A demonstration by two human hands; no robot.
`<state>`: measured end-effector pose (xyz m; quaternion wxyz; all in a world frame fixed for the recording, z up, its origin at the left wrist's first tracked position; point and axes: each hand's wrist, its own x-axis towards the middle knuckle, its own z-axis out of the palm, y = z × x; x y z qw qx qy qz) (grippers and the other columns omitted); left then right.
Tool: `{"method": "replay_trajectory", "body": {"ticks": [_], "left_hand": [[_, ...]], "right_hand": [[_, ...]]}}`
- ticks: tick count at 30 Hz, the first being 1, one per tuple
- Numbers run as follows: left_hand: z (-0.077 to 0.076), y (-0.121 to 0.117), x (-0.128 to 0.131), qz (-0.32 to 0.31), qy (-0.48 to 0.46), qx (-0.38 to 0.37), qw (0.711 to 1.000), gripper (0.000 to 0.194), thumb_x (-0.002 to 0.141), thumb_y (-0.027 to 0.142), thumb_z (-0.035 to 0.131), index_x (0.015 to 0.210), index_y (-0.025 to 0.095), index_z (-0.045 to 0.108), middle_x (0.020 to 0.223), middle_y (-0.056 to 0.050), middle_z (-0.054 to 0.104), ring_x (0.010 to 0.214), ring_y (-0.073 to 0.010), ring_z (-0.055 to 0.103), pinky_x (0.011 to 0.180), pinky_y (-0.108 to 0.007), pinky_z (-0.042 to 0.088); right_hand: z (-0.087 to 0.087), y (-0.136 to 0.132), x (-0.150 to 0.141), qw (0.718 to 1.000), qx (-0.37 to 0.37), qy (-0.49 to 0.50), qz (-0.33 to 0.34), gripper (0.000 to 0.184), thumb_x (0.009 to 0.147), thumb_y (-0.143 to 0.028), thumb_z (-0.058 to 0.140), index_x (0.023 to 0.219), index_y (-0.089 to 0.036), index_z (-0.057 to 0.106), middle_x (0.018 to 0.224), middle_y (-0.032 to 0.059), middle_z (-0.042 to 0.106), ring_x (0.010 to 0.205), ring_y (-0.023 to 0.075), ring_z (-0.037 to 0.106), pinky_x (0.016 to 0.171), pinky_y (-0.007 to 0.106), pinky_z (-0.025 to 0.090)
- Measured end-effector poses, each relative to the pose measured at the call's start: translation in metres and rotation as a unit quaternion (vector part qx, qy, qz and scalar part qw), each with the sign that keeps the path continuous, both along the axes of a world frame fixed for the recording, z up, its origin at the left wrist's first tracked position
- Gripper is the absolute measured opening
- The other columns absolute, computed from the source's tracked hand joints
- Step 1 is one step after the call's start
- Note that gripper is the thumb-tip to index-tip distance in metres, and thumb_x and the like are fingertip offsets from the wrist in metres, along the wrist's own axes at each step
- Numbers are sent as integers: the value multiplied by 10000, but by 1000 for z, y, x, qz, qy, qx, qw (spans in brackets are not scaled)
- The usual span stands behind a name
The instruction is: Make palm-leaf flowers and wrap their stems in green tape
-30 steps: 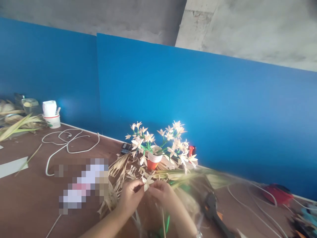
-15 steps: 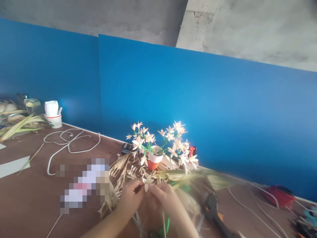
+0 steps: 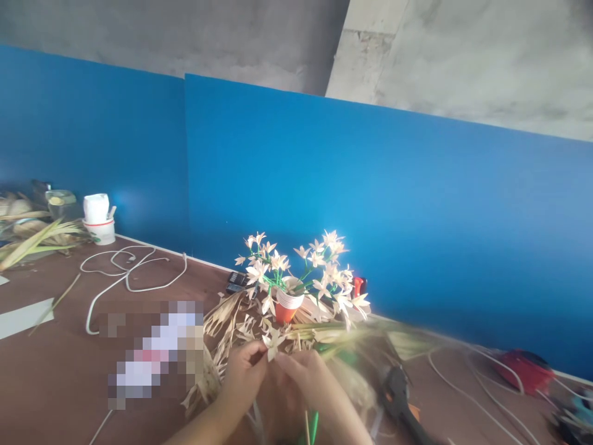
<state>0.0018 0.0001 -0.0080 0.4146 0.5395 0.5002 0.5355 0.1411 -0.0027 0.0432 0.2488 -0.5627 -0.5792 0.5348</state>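
A small cream leaf flower [image 3: 272,341] is pinched between both of my hands low in the middle of the view. My left hand [image 3: 244,372] grips it from the left with closed fingers. My right hand [image 3: 309,382] meets it from the right, fingers curled toward the flower's base. A thin stick and a green stem [image 3: 313,428] run down below my hands. Just behind stands an orange paper cup [image 3: 288,304] full of similar cream flowers [image 3: 296,267] on green stems. Dried palm leaf strips [image 3: 222,337] lie around the cup.
The brown table [image 3: 55,377] holds a white cable [image 3: 125,276], a white mug [image 3: 98,216], palm leaves [image 3: 32,238] at far left, a black glue gun [image 3: 401,398] and a red object [image 3: 522,366] at right. A blue wall [image 3: 417,216] backs the table.
My hands and the flower stay almost in place, with the fingers shifting slightly around it. The view has tilted up a little, so everything sits lower in the picture.
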Motion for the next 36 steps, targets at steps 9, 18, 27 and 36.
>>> {"method": "replay_trajectory", "body": {"ticks": [9, 18, 27, 36], "left_hand": [[10, 6, 9, -46, -119, -117, 985, 288, 669, 385, 631, 494, 165, 568, 343, 67, 397, 346, -70, 324, 413, -209, 209], [24, 15, 11, -56, -111, -206, 971, 307, 535, 427, 742, 660, 163, 646, 388, 91, 392, 372, -44, 246, 428, -206, 108], [16, 13, 11, -100, -199, -196, 955, 214, 556, 305, 762, 603, 158, 613, 546, 55, 486, 464, -52, 348, 434, -190, 197], [9, 17, -5, -128, -270, -182, 937, 213, 534, 316, 784, 639, 175, 664, 671, -2, 598, 596, -96, 477, 538, -211, 361]], "right_hand": [[-20, 21, 17, 992, 100, -6, -75, 147, 733, -231, 482, 665, -146, 580, 503, -28, 552, 452, 91, 469, 450, 191, 335], [20, -1, 44, 892, 149, -424, -38, 223, 667, -65, 456, 623, -145, 659, 634, 83, 660, 580, 154, 559, 489, 232, 301], [23, -6, 41, 900, 129, -417, 17, 198, 687, -60, 525, 600, -151, 678, 601, 78, 669, 579, 172, 598, 515, 242, 354], [-18, -34, -11, 935, 127, -298, 147, 304, 879, -306, 533, 1155, -176, 527, 1177, 74, 547, 980, 202, 573, 804, 395, 500]]}}
